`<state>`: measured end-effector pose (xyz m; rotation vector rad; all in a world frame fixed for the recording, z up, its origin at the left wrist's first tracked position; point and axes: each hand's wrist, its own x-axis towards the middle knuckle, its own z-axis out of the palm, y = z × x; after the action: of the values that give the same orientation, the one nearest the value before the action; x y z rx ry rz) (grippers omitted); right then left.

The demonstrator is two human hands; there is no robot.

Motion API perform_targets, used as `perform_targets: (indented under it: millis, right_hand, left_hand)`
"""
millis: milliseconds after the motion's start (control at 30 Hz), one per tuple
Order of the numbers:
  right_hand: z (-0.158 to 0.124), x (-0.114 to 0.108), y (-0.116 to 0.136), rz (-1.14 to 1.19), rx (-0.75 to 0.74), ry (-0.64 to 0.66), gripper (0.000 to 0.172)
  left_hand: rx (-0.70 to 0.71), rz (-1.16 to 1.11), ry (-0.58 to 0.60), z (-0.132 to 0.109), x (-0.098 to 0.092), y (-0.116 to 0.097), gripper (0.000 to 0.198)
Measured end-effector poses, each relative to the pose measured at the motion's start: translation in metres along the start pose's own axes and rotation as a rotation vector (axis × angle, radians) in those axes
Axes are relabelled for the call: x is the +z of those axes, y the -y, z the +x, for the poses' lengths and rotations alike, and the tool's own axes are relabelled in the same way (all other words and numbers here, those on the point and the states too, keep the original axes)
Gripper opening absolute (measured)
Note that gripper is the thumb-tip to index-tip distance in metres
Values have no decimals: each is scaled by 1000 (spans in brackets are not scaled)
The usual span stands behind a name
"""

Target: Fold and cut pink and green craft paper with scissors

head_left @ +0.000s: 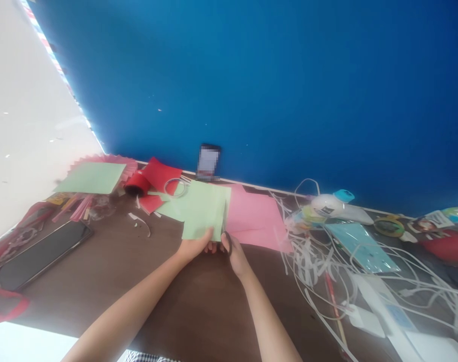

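My left hand (201,242) grips the lower edge of a light green sheet of paper (203,208), thumb on top and fingers underneath. Close beside it, my right hand (236,255) is closed round the dark handle of a pair of scissors (227,243). The blades point away from me along the right side of the green sheet, where a narrow strip of it shows beyond them. Whether they are apart is too blurred to tell. Pink paper (255,216) lies flat just right of the green sheet.
At left are a phone (43,254), another green sheet (95,177) over folded pink paper and a red roll (137,184). A propped device (208,162) leans on the blue wall. White cables (349,301), paper strips and a bottle (327,205) crowd the right.
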<state>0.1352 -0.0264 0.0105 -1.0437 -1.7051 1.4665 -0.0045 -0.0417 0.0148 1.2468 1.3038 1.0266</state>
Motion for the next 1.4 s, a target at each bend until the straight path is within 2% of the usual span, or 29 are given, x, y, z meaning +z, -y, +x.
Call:
perform_targets:
  millis: [767, 1200, 1400]
  right_hand:
    - [-2, 2, -2, 69, 12, -44, 43]
    - [-1, -1, -2, 57, 33, -30, 45]
    - [-2, 0, 0, 87, 12, -34, 43]
  left_hand:
    - [2, 18, 11, 1, 3, 11, 51]
    - [-45, 65, -17, -1, 3, 8, 49]
    - [-29, 62, 7, -2, 3, 5, 49]
